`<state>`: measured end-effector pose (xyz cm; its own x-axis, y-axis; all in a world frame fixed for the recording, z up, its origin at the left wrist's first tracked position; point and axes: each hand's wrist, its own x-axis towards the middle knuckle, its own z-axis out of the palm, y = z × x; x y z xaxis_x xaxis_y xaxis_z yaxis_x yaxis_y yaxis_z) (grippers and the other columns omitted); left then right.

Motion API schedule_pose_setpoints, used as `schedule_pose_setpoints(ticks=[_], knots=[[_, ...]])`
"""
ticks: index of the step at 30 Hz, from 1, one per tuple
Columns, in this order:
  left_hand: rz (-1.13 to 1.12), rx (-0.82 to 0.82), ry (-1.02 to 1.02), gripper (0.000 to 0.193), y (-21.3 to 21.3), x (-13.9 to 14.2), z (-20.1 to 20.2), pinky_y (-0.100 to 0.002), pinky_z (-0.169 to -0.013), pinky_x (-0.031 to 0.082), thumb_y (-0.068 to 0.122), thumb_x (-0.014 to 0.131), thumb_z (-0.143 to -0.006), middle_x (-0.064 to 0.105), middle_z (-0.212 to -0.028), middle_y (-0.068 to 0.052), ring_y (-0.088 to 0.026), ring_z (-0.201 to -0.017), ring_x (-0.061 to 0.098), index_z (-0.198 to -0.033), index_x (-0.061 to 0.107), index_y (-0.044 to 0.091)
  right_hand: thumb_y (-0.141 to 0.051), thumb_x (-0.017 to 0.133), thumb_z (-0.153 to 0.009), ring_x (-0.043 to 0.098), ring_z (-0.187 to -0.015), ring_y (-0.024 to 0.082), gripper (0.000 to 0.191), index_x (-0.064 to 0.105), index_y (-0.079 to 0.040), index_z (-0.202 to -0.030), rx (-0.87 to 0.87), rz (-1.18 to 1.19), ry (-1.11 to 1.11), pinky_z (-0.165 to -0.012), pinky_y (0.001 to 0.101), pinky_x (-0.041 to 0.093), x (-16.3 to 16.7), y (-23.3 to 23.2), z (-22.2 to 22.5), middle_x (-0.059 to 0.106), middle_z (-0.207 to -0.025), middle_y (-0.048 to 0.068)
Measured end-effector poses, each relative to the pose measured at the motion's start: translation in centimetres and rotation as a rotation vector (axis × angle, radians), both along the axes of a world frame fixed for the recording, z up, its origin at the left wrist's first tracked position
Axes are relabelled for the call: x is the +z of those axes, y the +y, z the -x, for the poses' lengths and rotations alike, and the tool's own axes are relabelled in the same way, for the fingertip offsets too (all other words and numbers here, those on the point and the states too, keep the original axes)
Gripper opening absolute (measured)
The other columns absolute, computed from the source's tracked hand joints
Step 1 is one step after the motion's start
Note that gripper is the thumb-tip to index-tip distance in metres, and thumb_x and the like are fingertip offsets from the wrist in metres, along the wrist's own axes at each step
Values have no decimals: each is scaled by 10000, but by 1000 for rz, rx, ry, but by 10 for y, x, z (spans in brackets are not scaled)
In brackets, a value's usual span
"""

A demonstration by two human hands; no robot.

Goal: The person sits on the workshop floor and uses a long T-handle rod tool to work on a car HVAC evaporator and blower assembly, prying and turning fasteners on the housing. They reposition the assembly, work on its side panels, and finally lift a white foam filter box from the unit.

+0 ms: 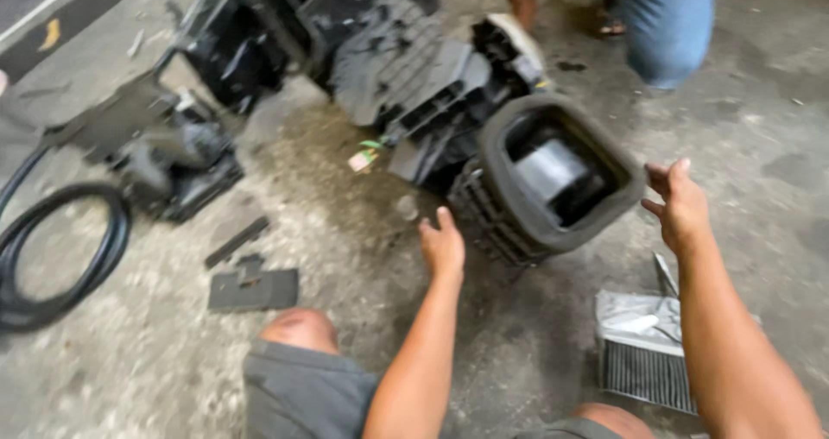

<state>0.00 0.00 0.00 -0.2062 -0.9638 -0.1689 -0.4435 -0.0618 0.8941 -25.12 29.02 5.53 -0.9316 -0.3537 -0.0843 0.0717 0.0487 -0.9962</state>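
A large black plastic blower housing [449, 102] lies on the concrete floor, its square open duct mouth [557, 176] facing me. My left hand [443, 245] reaches toward the lower left edge of that mouth, fingers apart, holding nothing. My right hand [680, 204] hovers at the right rim of the mouth, fingers spread, just touching or barely off it. My knees [298, 331] are at the bottom of the view.
A second black housing part [168, 158] and a black hose loop [52, 258] lie at left. Flat black plastic pieces [253, 288] rest near my knee. A pleated filter with foil [643, 353] sits at lower right. Another person's jeans leg [665, 20] stands behind.
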Motion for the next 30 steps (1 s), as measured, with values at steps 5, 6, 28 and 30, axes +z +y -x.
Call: schedule_pose_setpoints(ticks=[5,6,28,30], knots=[[-123,-49,-47,733,14,13,15,-506,-964,492,645,531,-992,686,-1062,-339,-469,-1080,648,-1076,738,-53,-507,465,-1062,588,-1179,268,509,596,-150,-1401,186,47,-263,-959,516,480,13,-62,-17,635,-1334,70],[-126,-43,50,709,13,16,18,-504,-885,486,618,523,-1006,679,-953,-311,-424,-951,635,-983,715,-64,-508,449,-1066,590,-1180,279,516,592,-144,-1404,195,45,-261,-952,532,481,17,-61,-23,637,-1336,77],[-958,-133,792,564,-52,2,-37,-450,-979,528,545,623,-917,753,-1166,-95,-267,-1057,702,-1239,717,92,-223,597,-973,693,-1044,242,335,708,-5,-1202,388,-160,-90,-934,415,542,-53,-10,-119,745,-1119,115],[-939,-189,815,539,-77,0,-61,-448,-1007,531,510,595,-949,750,-1190,-118,-285,-1091,698,-1238,719,72,-228,631,-945,737,-939,263,329,756,9,-1137,474,-280,-141,-867,399,573,-50,-13,-129,793,-1002,151]])
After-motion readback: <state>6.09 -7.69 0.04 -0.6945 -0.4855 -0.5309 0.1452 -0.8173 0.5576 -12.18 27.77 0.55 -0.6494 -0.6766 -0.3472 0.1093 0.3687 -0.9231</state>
